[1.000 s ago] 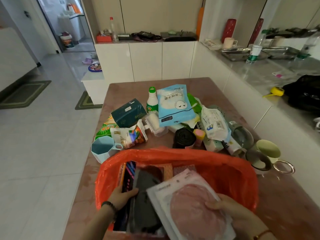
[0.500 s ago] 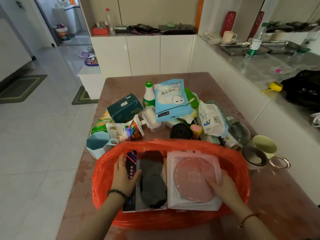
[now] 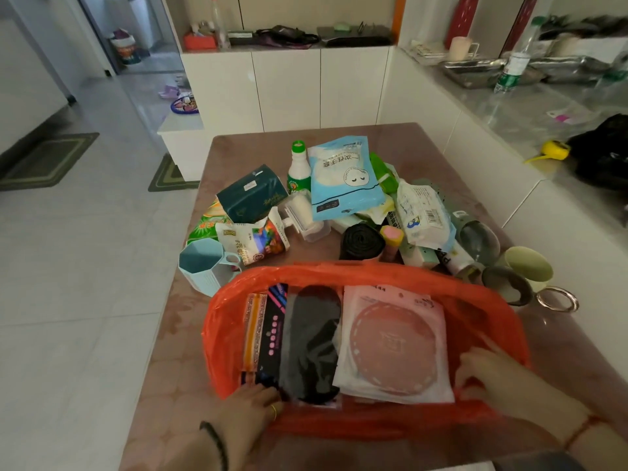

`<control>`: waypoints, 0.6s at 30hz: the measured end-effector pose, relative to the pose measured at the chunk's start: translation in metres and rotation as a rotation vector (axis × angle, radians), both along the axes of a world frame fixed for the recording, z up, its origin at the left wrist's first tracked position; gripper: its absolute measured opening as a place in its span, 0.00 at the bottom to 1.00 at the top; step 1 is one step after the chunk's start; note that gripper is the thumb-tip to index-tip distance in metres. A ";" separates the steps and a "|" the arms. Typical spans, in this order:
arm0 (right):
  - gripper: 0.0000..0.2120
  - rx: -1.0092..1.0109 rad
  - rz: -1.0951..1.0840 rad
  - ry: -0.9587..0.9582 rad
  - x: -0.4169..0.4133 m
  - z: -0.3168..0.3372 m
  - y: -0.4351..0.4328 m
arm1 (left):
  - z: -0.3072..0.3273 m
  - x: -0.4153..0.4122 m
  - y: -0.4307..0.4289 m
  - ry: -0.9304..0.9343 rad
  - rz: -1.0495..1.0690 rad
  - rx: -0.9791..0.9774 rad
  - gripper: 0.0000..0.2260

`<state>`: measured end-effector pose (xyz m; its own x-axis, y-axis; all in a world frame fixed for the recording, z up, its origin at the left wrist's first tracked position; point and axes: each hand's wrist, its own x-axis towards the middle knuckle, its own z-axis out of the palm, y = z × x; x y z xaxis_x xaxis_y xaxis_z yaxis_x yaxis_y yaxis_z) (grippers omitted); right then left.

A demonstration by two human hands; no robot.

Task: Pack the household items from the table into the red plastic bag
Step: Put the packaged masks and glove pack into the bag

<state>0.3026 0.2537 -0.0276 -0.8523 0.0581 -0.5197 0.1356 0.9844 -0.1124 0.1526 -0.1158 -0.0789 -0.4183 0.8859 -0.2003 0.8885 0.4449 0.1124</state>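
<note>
The red plastic bag (image 3: 339, 269) lies open on the near part of the brown table (image 3: 411, 139). Inside it lie a pink round pad in its pack (image 3: 394, 341), a black flat item (image 3: 312, 338) and a dark card pack (image 3: 273, 329). My left hand (image 3: 244, 414) sits at the bag's near left rim, fingers curled over the edge by the dark pack. My right hand (image 3: 503, 379) grips the near right rim. Behind the bag a pile remains: a light-blue pouch (image 3: 343, 178), a green-capped bottle (image 3: 299, 168), a teal tissue pack (image 3: 251, 195), a black bag roll (image 3: 362, 241).
A blue cup (image 3: 204, 266) stands left of the bag; a pale green mug (image 3: 530, 266) and a dark one (image 3: 508, 285) stand at its right. White cabinets (image 3: 289, 90) lie beyond the table, a grey counter (image 3: 530, 110) runs along the right, tiled floor (image 3: 85, 266) on the left.
Both hands have let go of the packs laid in the bag and drawn back to its near rim. The pink pad pack now lies flat inside.
</note>
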 end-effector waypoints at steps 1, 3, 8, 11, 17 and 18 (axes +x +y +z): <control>0.10 0.009 -0.012 0.017 -0.002 0.003 0.006 | 0.011 -0.001 -0.001 -0.063 0.047 -0.010 0.13; 0.12 0.003 -0.064 0.017 -0.005 0.010 0.010 | 0.030 -0.003 0.001 -0.117 0.123 0.000 0.18; 0.31 0.039 -0.101 -0.010 -0.021 0.018 0.002 | 0.043 -0.013 0.012 -0.264 0.239 -0.034 0.40; 0.33 0.023 -0.156 -0.069 -0.033 0.007 -0.005 | 0.043 -0.019 0.025 -0.302 0.384 0.010 0.28; 0.23 -0.202 -0.214 -0.071 -0.067 0.042 0.005 | 0.080 -0.039 0.027 -0.552 0.372 -0.180 0.30; 0.19 -0.250 -0.215 0.027 -0.077 0.055 0.006 | 0.094 -0.044 0.030 -0.649 0.381 -0.116 0.24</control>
<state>0.2253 0.2599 0.0272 -0.8481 0.1121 -0.5178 0.3313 0.8749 -0.3532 0.1088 -0.0854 0.0149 -0.4571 0.6622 -0.5937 0.4429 0.7484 0.4937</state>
